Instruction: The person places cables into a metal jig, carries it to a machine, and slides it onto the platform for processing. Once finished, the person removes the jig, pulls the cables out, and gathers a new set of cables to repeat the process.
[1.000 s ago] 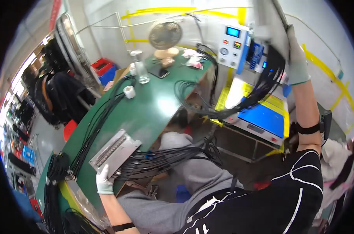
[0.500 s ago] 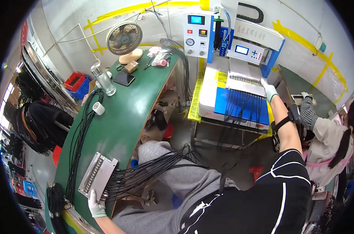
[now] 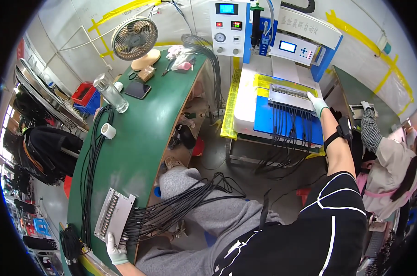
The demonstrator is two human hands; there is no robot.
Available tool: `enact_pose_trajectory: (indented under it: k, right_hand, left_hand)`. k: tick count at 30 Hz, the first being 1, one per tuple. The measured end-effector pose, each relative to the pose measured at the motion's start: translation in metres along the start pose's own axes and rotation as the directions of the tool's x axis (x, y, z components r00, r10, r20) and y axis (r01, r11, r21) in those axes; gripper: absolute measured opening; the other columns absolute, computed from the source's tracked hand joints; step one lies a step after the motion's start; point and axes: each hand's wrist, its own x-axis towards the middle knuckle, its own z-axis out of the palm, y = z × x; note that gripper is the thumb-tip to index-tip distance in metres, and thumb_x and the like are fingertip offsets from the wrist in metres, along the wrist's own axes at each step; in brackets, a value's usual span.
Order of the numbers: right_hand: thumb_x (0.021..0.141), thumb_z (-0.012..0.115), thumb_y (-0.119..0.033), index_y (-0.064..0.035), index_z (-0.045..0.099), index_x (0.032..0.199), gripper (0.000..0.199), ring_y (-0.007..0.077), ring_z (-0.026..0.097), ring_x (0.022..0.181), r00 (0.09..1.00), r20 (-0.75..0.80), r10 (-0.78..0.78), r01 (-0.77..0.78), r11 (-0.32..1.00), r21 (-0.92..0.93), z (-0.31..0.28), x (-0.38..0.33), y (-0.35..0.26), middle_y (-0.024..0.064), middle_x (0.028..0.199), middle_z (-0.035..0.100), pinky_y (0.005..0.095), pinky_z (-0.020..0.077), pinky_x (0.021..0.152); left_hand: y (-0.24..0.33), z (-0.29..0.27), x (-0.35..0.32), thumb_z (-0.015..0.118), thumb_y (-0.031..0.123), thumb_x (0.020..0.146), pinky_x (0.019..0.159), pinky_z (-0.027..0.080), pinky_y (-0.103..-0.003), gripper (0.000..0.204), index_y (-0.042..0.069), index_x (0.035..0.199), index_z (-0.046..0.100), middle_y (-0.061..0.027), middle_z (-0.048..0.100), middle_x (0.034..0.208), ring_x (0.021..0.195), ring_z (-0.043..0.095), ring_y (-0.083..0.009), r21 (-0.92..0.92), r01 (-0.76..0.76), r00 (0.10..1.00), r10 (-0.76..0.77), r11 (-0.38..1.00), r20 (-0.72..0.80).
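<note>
Nearest, the left hand point(image 3: 115, 249), in a pale glove, grips the near corner of a grey metal rack point(image 3: 114, 215) that lies flat on the green counter point(image 3: 139, 138), close to its near right edge; half a second ago this hand held the same rack in the same spot, so it has not moved. A bundle of black cables point(image 3: 181, 202) runs from the rack off the counter's edge and across the person's grey-trousered lap point(image 3: 208, 211). Farther along the counter stand a white roll of tape point(image 3: 108, 131), a clear bottle point(image 3: 111, 93), a dark phone point(image 3: 138, 90) and, at the far end, a small fan point(image 3: 135, 41), with a long stretch of bare green between rack and tape. Between counter and machine the floor point(image 3: 268, 184) is open apart from hanging cables. The right hand point(image 3: 317, 104), also gloved, has reached farther than 0.5 seconds ago and now rests on the right end of a second grey rack point(image 3: 291, 95), which sits on the blue bed point(image 3: 282, 120) of the white dispensing machine point(image 3: 263, 60); its fingers lie on the rack, but whether they close around it cannot be told. Black cables point(image 3: 289, 133) trail from this rack over the bed's front edge. The 2 hands are well apart. Another person point(image 3: 392, 161) sits to the right.
</note>
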Motion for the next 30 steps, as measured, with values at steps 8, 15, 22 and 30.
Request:
enact_pose_trajectory:
  k: [8, 15, 22, 30]
  right_hand:
    - [0.086, 0.069, -0.063, -0.003, 0.054, 0.143, 0.084, 0.0279, 0.053, 0.134, 0.998, 0.017, 0.068, -0.065, 0.989, -0.133, -0.011, -0.014, -0.014, 0.0162, 0.142, 0.059, 0.0338, 0.0352, 0.113]
    - [0.088, 0.06, -0.068, -0.0081, 0.052, 0.146, 0.083, 0.0313, 0.051, 0.136, 0.993, -0.052, -0.106, 0.091, 0.969, -0.231, -0.064, -0.001, -0.007, 0.0194, 0.144, 0.056, 0.0362, 0.0354, 0.114]
    - [0.09, 0.045, -0.075, -0.0122, 0.067, 0.128, 0.077, 0.0365, 0.061, 0.121, 0.999, -0.043, -0.006, -0.031, 0.591, -0.806, 0.003, -0.106, -0.116, 0.019, 0.131, 0.064, 0.0446, 0.0459, 0.104]
    - [0.091, 0.057, -0.055, -0.0063, 0.07, 0.114, 0.055, 0.0374, 0.067, 0.108, 0.987, -0.076, -0.14, 0.053, 0.74, -0.67, -0.036, -0.114, -0.08, 0.018, 0.115, 0.071, 0.0438, 0.0513, 0.095]
  left_hand:
    - [-0.006, -0.01, 0.005, 0.062, 0.026, 0.1, 0.088, 0.06, -0.043, 0.048, 0.004, 0.141, 0.05, -0.0129, 0.063, 0.132, 0.111, 0.067, -0.0279, -0.016, 0.001, 1.0, -0.001, 1.0, 0.009]
    - [-0.032, -0.012, 0.026, 0.065, 0.026, 0.098, 0.079, 0.062, -0.039, 0.051, 0.001, 0.14, 0.05, -0.0137, 0.064, 0.128, 0.104, 0.069, -0.0269, -0.058, 0.0, 0.999, -0.003, 0.998, -0.043]
    - [-0.006, -0.031, 0.006, 0.062, 0.024, 0.1, 0.092, 0.058, -0.043, 0.046, 0.001, 0.139, 0.052, -0.0132, 0.062, 0.132, 0.114, 0.065, -0.0276, -0.005, -0.075, 0.993, 0.074, 0.997, -0.095]
    - [-0.009, -0.006, 0.006, 0.06, 0.023, 0.101, 0.097, 0.057, -0.044, 0.047, 0.001, 0.142, 0.049, -0.014, 0.06, 0.135, 0.117, 0.064, -0.0281, -0.045, -0.021, 0.997, 0.018, 0.999, -0.07]
